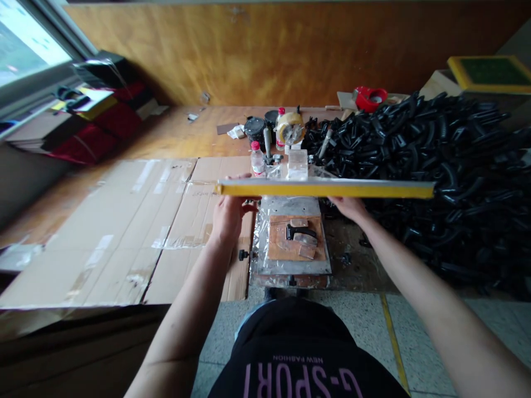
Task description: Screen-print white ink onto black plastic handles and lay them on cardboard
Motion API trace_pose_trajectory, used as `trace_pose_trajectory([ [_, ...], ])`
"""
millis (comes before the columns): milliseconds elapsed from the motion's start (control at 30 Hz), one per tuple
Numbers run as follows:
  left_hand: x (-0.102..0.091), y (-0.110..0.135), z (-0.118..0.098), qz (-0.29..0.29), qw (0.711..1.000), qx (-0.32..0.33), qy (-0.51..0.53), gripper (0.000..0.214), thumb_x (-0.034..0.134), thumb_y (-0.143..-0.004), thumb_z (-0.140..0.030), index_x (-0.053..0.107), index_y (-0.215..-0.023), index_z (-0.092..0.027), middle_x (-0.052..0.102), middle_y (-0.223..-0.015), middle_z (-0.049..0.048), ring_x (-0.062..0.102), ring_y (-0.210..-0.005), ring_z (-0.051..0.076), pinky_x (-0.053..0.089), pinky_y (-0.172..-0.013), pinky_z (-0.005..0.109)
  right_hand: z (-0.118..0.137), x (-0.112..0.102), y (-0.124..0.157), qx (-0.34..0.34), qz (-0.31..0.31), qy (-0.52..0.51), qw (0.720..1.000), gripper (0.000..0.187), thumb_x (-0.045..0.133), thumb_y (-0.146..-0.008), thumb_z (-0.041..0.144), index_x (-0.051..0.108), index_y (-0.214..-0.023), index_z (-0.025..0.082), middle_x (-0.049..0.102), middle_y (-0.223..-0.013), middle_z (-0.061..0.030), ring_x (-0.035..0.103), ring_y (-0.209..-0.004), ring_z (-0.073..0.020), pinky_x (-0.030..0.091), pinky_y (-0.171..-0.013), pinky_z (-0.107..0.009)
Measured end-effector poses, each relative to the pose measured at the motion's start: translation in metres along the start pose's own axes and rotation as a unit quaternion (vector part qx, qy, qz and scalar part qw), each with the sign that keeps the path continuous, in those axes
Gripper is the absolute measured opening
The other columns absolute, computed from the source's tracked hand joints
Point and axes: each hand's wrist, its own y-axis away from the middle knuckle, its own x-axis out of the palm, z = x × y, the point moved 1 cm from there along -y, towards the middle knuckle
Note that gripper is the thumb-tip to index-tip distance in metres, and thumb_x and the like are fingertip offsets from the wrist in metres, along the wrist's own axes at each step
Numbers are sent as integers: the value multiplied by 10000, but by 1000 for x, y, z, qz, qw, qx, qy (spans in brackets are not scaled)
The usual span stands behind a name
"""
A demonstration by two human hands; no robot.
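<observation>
I hold a yellow-edged frame [323, 189] level in front of me, seen edge-on as a long yellow bar. My left hand [228, 215] grips its left end with fingers wrapped round the edge. My right hand [350, 207] holds it from below near the middle right; its fingers are mostly hidden behind the frame. Under the frame sits a metal base plate [290, 265] carrying a brown board [294, 243] with one black curved part [301, 232] lying on it.
A big heap of black curved parts [435, 166] fills the table's right side. Bottles, a tape roll [290, 128] and jars stand behind the plate. Flattened cardboard [124, 232] covers the left of the table. A red tape dispenser [370, 98] lies at the back.
</observation>
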Motion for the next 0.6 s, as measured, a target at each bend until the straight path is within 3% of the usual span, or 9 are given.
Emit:
trace_pose_trajectory([
  [100,12,-9,-2,-10,999,1,34,530,379,-901,-641,615,-1020,-182,693,-953,93,648,-819,152,495,-565,212,19,47,42,-72,108,48,990,325,619,-844,495,669,-802,177,676,-918,-86,602,-890,-216,440,-788,-298],
  [167,17,8,16,-39,997,-23,55,532,403,-886,-653,578,-1098,-198,701,-965,85,652,-787,148,492,-555,209,42,66,62,-83,141,91,982,249,618,-869,398,649,-884,152,660,-1029,-126,573,-1009,-243,419,-859,-318],
  [233,23,41,47,-15,989,-135,56,557,465,-857,-660,566,-1123,-181,709,-974,106,660,-747,162,485,-528,217,66,72,76,-45,145,103,983,205,552,-918,319,625,-953,131,663,-1011,-146,576,-1000,-248,414,-851,-325],
  [300,30,79,82,64,946,-313,50,571,528,-827,-652,583,-1102,-155,706,-1032,154,683,-813,218,501,-532,248,92,70,91,-22,118,84,989,220,483,-955,309,607,-982,129,669,-947,-142,582,-957,-249,414,-828,-333],
  [400,25,115,119,55,909,-399,109,424,550,-858,-558,593,-1005,-163,705,-1013,124,685,-858,218,549,-641,301,122,68,112,-148,97,11,984,194,477,-964,306,604,-946,160,665,-931,-104,567,-946,-227,407,-841,-324],
  [467,-1,119,131,-3,912,-397,103,315,575,-860,-465,581,-937,-160,704,-894,85,683,-754,185,551,-628,293,117,66,115,-243,125,-32,961,164,492,-961,281,618,-916,187,665,-938,-63,560,-934,-194,403,-837,-299],
  [500,-23,117,135,-39,918,-389,70,287,581,-851,-437,573,-933,-162,699,-847,69,676,-692,171,542,-590,278,103,62,110,-250,131,-30,959,157,488,-960,250,628,-915,195,665,-946,-53,556,-933,-183,401,-831,-289],
  [533,-49,113,138,-70,923,-378,21,291,577,-842,-434,568,-952,-165,699,-828,64,670,-645,166,525,-543,264,80,56,103,-227,129,-10,965,162,481,-957,218,639,-928,200,666,-963,-51,548,-943,-180,398,-825,-285],
  [600,-114,106,144,-137,922,-338,-127,353,496,-854,-510,553,-921,-168,693,-743,54,622,-521,144,491,-480,244,17,38,81,-108,96,95,985,226,445,-931,120,657,-965,192,659,-1022,-82,518,-987,-198,384,-827,-300],
])
